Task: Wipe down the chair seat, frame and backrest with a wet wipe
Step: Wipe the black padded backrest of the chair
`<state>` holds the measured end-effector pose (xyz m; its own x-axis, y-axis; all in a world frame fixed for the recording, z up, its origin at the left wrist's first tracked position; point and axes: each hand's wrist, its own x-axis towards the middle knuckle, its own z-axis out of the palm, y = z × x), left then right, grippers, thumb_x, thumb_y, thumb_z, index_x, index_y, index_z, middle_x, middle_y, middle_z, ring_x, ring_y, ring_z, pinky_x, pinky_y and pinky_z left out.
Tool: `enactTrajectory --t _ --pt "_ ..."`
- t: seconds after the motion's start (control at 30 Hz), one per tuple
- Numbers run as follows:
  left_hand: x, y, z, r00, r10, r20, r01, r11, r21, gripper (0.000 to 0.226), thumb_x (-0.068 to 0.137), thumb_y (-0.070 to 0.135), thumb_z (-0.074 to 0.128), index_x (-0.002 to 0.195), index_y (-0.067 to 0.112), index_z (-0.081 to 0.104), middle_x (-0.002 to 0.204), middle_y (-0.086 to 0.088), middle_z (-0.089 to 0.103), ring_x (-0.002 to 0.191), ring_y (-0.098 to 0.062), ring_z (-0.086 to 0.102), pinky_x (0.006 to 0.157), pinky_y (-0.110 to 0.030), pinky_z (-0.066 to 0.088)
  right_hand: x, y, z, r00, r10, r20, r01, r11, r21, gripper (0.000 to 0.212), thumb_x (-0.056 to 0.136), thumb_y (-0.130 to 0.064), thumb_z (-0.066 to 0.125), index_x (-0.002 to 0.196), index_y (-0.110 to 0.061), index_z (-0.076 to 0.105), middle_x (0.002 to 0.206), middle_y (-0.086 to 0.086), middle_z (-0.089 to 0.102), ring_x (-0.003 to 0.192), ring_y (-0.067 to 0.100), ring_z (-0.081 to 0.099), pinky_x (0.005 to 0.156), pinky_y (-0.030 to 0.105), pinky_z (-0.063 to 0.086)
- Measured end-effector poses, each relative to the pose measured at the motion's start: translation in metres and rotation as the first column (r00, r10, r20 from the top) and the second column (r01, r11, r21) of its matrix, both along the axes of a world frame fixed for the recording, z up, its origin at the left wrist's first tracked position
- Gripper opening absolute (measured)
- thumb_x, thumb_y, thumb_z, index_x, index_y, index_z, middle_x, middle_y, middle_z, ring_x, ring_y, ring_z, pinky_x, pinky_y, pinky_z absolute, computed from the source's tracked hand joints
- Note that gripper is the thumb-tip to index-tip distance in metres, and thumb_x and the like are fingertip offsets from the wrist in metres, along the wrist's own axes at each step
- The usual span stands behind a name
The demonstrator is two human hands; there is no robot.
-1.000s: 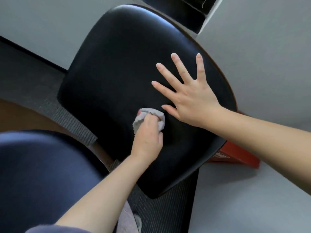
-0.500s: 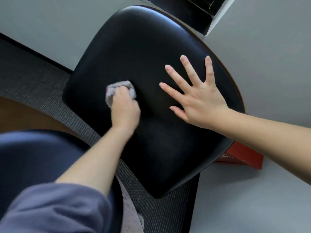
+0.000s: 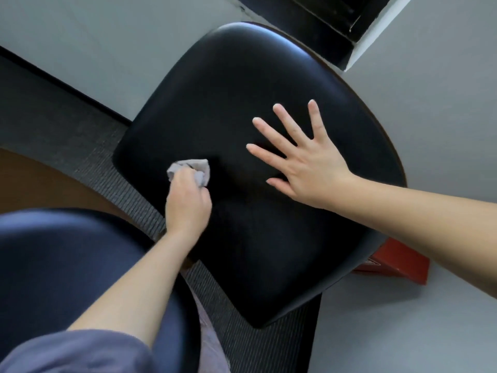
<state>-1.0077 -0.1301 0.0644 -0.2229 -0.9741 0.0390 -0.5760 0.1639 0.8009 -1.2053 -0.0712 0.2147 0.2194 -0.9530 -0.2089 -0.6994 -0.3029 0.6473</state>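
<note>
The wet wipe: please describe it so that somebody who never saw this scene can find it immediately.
Find the big black chair seat in the middle. Two hands rest on it; the left hand, with closed fingers, presses the wet wipe near the seat's left edge. It is the only small, pale grey, crumpled thing on the black surface.

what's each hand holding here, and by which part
The left hand has a crumpled wet wipe bunched under its fingers. The right hand holds nothing, lying flat and open on the black seat.

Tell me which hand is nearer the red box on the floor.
Right. The right hand lies flat on the black chair above the red box; the left hand, clutching the wipe, is farther away.
</note>
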Motion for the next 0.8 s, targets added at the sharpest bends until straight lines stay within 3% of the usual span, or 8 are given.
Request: enactTrajectory --t 0.07,0.13,0.23,0.37,0.53,0.6,0.67,0.8 --pt "0.007 -0.037 -0.008 0.981 0.191 0.016 -0.192 0.974 0.12 0.005 0.088 0.005 0.041 0.092 0.004 0.044 0.104 -0.018 0.051 0.09 -0.035 0.052 0.076 -0.04 0.039 0.003 -0.009 -0.007 0.998 0.004 -0.055 -0.004 1.0 0.004 0.07 0.093 -0.065 0.02 0.153 -0.031 0.009 0.161 0.01 -0.007 0.145 0.041 -0.012 0.108 0.072 -0.007" --pt "-0.006 -0.035 -0.013 0.985 0.171 0.025 -0.173 0.979 0.109 0.01 0.085 0.007 0.038 0.09 0.003 0.045 0.1 -0.017 0.052 0.09 -0.032 0.049 0.078 -0.038 0.036 0.002 -0.01 -0.009 0.997 0.002 -0.079 -0.002 1.0 0.003 0.071 0.093 -0.065 0.016 0.154 -0.03 0.007 0.161 0.011 -0.009 0.144 0.043 -0.013 0.107 0.074 -0.004" --pt "-0.033 0.031 -0.028 0.999 0.008 -0.043 -0.006 0.998 0.06 0.011 0.074 0.009 0.037 0.077 0.003 0.046 0.085 -0.016 0.049 0.086 -0.028 0.043 0.082 -0.042 0.035 0.002 -0.007 -0.008 0.995 0.01 -0.098 -0.009 1.0 0.007 0.071 0.093 -0.065 0.015 0.154 -0.029 0.007 0.161 0.013 -0.01 0.144 0.046 -0.012 0.106 0.076 0.002" --pt "-0.036 0.127 -0.034 0.969 -0.192 -0.154 0.211 0.971 0.115 0.015 0.072 0.006 0.045 0.072 0.017 0.035 0.077 0.002 0.036 0.075 -0.017 0.034 0.069 -0.031 0.028 0.008 -0.005 -0.015 0.995 0.016 -0.1 -0.016 1.0 0.0 0.073 0.093 -0.064 0.017 0.154 -0.026 0.005 0.16 0.016 -0.011 0.143 0.047 -0.012 0.107 0.075 0.003" --pt "0.0 0.172 -0.048 0.817 -0.561 -0.13 0.569 0.821 0.036 0.016 0.074 0.01 0.045 0.076 0.02 0.033 0.078 0.007 0.033 0.071 -0.014 0.035 0.067 -0.03 0.032 0.024 -0.007 -0.041 0.994 0.111 -0.015 -0.11 0.992 0.066 0.067 0.095 -0.058 0.027 0.153 -0.026 0.016 0.162 0.011 -0.003 0.146 0.039 -0.009 0.11 0.07 -0.005" --pt "0.013 0.143 -0.055 0.89 -0.43 -0.153 0.438 0.899 0.019 0.015 0.074 0.012 0.043 0.078 0.023 0.035 0.08 0.004 0.041 0.071 -0.023 0.045 0.067 -0.034 0.039 0.032 -0.014 -0.051 0.99 0.139 -0.016 -0.137 0.988 0.064 0.065 0.095 -0.057 0.026 0.153 -0.028 0.017 0.162 0.01 -0.003 0.147 0.038 -0.008 0.109 0.068 -0.007" --pt "0.023 0.091 -0.06 0.976 -0.153 -0.158 0.158 0.987 0.021 0.012 0.075 0.01 0.041 0.079 0.021 0.038 0.082 -0.003 0.047 0.078 -0.03 0.049 0.073 -0.038 0.039 0.037 -0.022 -0.06 0.988 0.147 -0.048 -0.144 0.988 0.052 0.065 0.096 -0.058 0.024 0.153 -0.029 0.014 0.161 0.01 -0.004 0.146 0.039 -0.009 0.108 0.068 -0.009" --pt "0.041 -0.027 -0.059 0.959 0.274 -0.075 -0.275 0.961 0.005 0.01 0.084 0.001 0.043 0.093 0.0 0.047 0.107 -0.023 0.053 0.095 -0.039 0.052 0.079 -0.04 0.034 0.036 -0.026 -0.071 0.982 0.154 -0.113 -0.15 0.988 0.042 0.067 0.096 -0.06 0.017 0.154 -0.027 0.008 0.161 0.014 -0.006 0.145 0.043 -0.011 0.108 0.072 -0.003"
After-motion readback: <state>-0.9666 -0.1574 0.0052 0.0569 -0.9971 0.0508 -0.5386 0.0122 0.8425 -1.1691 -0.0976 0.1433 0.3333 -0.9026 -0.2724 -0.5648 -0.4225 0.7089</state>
